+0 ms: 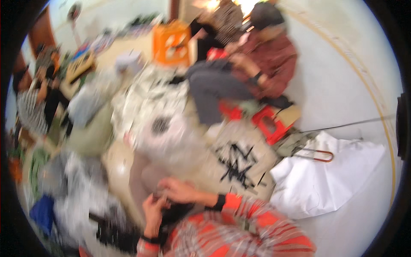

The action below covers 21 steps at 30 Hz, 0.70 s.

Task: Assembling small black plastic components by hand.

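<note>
My left hand (153, 210) and my right hand (176, 191) meet over my lap, fingertips close together. The fingers of both are bent into a pinch. Whatever lies between them is too small and blurred to make out. To the right of my hands, loose black strips (235, 167) lie scattered on a pale sheet. More black strips (113, 233) are heaped at the lower left, beside my left forearm. A clear plastic bag (173, 141) with a dark bundle (160, 125) in it sits ahead of my knees.
White cloth (329, 180) is spread at the right, with a U-shaped metal piece (314, 155) on it. Red plastic frames (272, 125) and a seated co-worker (269, 64) are ahead. Plastic bags (83, 188) crowd the left. An orange plastic stool (171, 43) stands farther back.
</note>
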Each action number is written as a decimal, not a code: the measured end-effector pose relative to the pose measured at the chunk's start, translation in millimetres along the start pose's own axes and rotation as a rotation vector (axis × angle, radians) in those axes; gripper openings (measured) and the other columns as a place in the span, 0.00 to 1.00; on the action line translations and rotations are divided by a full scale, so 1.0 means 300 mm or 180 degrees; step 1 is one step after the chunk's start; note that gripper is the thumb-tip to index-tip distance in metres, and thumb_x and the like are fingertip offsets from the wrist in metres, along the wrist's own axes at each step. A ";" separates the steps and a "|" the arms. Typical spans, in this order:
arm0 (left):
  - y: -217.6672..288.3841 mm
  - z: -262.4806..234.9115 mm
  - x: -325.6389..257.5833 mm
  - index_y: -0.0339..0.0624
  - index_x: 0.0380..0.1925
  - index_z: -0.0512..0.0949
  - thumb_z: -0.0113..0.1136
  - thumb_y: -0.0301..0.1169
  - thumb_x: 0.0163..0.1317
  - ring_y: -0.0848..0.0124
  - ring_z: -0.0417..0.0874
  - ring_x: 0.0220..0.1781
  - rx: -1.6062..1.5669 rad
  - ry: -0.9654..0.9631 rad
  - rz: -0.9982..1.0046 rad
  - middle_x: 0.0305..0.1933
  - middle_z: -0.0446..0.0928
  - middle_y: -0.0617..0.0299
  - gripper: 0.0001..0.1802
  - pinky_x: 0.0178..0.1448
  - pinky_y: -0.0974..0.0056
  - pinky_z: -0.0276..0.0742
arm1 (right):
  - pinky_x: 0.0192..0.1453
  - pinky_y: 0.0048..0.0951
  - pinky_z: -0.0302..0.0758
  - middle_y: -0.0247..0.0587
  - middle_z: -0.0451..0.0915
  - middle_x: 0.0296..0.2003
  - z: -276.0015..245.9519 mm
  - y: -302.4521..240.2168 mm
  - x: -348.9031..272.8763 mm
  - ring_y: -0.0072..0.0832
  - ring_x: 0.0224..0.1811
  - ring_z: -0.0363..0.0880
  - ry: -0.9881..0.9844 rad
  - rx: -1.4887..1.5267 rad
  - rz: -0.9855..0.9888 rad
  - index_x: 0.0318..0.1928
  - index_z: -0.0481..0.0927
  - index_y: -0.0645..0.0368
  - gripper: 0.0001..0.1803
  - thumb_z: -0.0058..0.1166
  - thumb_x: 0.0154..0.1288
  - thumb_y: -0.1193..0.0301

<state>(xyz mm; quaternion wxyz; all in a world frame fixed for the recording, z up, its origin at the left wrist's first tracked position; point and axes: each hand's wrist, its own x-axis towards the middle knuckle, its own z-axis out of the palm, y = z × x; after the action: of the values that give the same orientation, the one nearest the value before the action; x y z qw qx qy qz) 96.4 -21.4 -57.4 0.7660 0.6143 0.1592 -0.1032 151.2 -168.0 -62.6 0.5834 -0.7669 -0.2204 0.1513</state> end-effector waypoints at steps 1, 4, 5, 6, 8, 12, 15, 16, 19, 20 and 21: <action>0.000 0.006 0.002 0.32 0.28 0.76 0.57 0.23 0.51 0.74 0.75 0.22 0.0068 -0.0009 -0.0003 0.23 0.76 0.61 0.05 0.27 0.71 0.73 | 0.50 0.33 0.66 0.47 0.72 0.37 0.008 0.043 0.021 0.36 0.44 0.70 -0.0258 0.0070 -0.0217 0.42 0.72 0.63 0.15 0.47 0.59 0.64; 0.008 0.021 0.061 0.31 0.27 0.76 0.57 0.21 0.49 0.74 0.76 0.22 0.0080 -0.0138 0.0232 0.22 0.76 0.61 0.04 0.26 0.71 0.73 | 0.44 0.31 0.68 0.46 0.70 0.37 -0.019 0.006 0.021 0.34 0.41 0.70 -0.0364 -0.0147 -0.0037 0.41 0.73 0.63 0.14 0.49 0.58 0.67; 0.015 0.030 0.087 0.31 0.26 0.76 0.56 0.20 0.49 0.74 0.76 0.22 0.0096 -0.0306 0.0274 0.22 0.76 0.61 0.04 0.26 0.70 0.74 | 0.44 0.31 0.68 0.46 0.70 0.37 -0.049 0.010 0.037 0.34 0.41 0.70 -0.0321 -0.0206 -0.0103 0.41 0.73 0.63 0.14 0.49 0.58 0.67; 0.026 0.042 0.101 0.30 0.25 0.76 0.56 0.20 0.49 0.74 0.76 0.22 0.0129 -0.0462 0.0295 0.21 0.75 0.61 0.03 0.26 0.70 0.74 | 0.43 0.30 0.68 0.46 0.70 0.37 -0.068 0.025 0.043 0.34 0.40 0.70 -0.0201 -0.0286 -0.0177 0.42 0.73 0.63 0.13 0.49 0.58 0.68; 0.066 0.095 0.160 0.30 0.25 0.76 0.56 0.19 0.49 0.74 0.76 0.22 0.0283 -0.0547 0.0318 0.22 0.76 0.60 0.03 0.26 0.70 0.75 | 0.40 0.26 0.69 0.41 0.70 0.34 -0.093 0.074 0.059 0.30 0.36 0.70 0.0339 -0.0350 -0.0755 0.39 0.72 0.64 0.11 0.50 0.57 0.71; 0.074 0.137 0.211 0.31 0.27 0.76 0.56 0.19 0.51 0.76 0.76 0.22 0.0080 -0.0669 0.0191 0.24 0.77 0.59 0.03 0.27 0.72 0.75 | 0.36 0.20 0.67 0.30 0.70 0.29 -0.171 0.055 0.094 0.17 0.32 0.66 0.0152 0.1102 0.0406 0.33 0.71 0.62 0.10 0.55 0.57 0.69; 0.074 0.175 0.254 0.31 0.28 0.77 0.57 0.20 0.51 0.76 0.76 0.23 0.0287 -0.0632 0.0194 0.25 0.78 0.60 0.04 0.29 0.73 0.73 | 0.33 0.21 0.67 0.30 0.70 0.30 -0.195 0.136 0.098 0.16 0.31 0.66 0.0330 0.1793 0.0600 0.33 0.71 0.61 0.10 0.55 0.57 0.69; 0.069 0.181 0.259 0.31 0.29 0.77 0.58 0.20 0.51 0.76 0.76 0.24 0.0386 -0.0620 0.0280 0.25 0.78 0.60 0.04 0.29 0.74 0.73 | 0.33 0.21 0.67 0.30 0.70 0.30 -0.194 0.142 0.094 0.16 0.31 0.66 0.0327 0.1833 0.0613 0.33 0.71 0.61 0.10 0.55 0.57 0.69; 0.057 0.180 0.292 0.31 0.29 0.77 0.58 0.20 0.50 0.78 0.75 0.25 0.0593 -0.0679 0.0366 0.26 0.78 0.62 0.05 0.32 0.75 0.71 | 0.31 0.20 0.67 0.29 0.70 0.28 -0.208 0.167 0.097 0.16 0.30 0.66 0.0577 0.1918 0.0449 0.33 0.70 0.60 0.09 0.54 0.58 0.69; 0.039 0.177 0.303 0.31 0.29 0.77 0.58 0.20 0.50 0.78 0.75 0.25 0.0620 -0.0668 0.0370 0.26 0.78 0.62 0.05 0.32 0.75 0.71 | 0.31 0.19 0.66 0.29 0.70 0.28 -0.198 0.188 0.088 0.15 0.30 0.66 0.0514 0.1810 0.0493 0.33 0.71 0.61 0.09 0.54 0.58 0.69; 0.019 0.174 0.302 0.32 0.30 0.77 0.58 0.20 0.50 0.78 0.75 0.26 0.0634 -0.0632 0.0393 0.27 0.77 0.63 0.06 0.32 0.75 0.70 | 0.31 0.19 0.66 0.29 0.70 0.28 -0.194 0.191 0.082 0.15 0.30 0.66 0.0454 0.1704 0.0543 0.34 0.71 0.61 0.09 0.54 0.58 0.69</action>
<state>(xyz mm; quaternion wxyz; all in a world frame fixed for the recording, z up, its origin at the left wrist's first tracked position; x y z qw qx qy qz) 188.6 -67.7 -75.7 0.7181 0.6826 0.0337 -0.1314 209.9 -216.3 -101.0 0.7642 -0.6102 -0.0657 0.1983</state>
